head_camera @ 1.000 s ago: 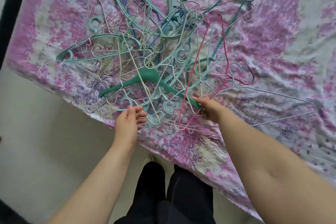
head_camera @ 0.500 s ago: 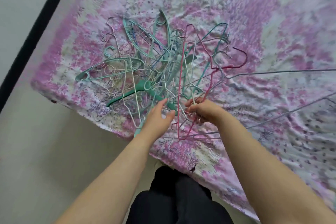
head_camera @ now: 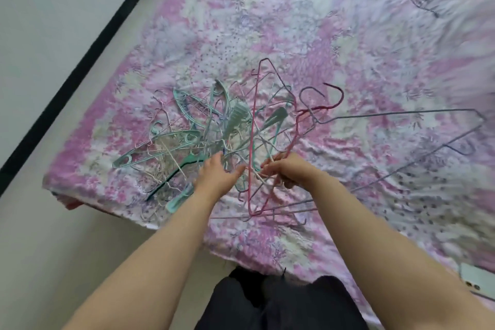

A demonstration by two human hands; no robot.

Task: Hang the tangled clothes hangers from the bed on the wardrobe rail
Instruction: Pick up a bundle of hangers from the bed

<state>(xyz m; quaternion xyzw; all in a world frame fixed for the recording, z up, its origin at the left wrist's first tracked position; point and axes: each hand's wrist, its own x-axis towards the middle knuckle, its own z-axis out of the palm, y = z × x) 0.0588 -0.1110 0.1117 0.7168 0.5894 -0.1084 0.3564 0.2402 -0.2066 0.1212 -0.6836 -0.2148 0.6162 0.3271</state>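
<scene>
We see the hanger pile (head_camera: 214,131) on the bed (head_camera: 348,61), right hand (head_camera: 288,170) with its grip pinched on the pink hanger (head_camera: 251,142), left hand (head_camera: 217,175) loose-fingered touching the tangle, no writing readable, phone (head_camera: 476,282) at bed edge.

Pink, lilac and white floral sheet (head_camera: 334,43) across the bed. Hanger tangle (head_camera: 214,128) mostly teal, mint and cream wire; one pink hanger (head_camera: 251,147) stands out, a grey-lilac one (head_camera: 401,115) right. Black trousers (head_camera: 276,303) near, black strip (head_camera: 80,61) far left.
</scene>
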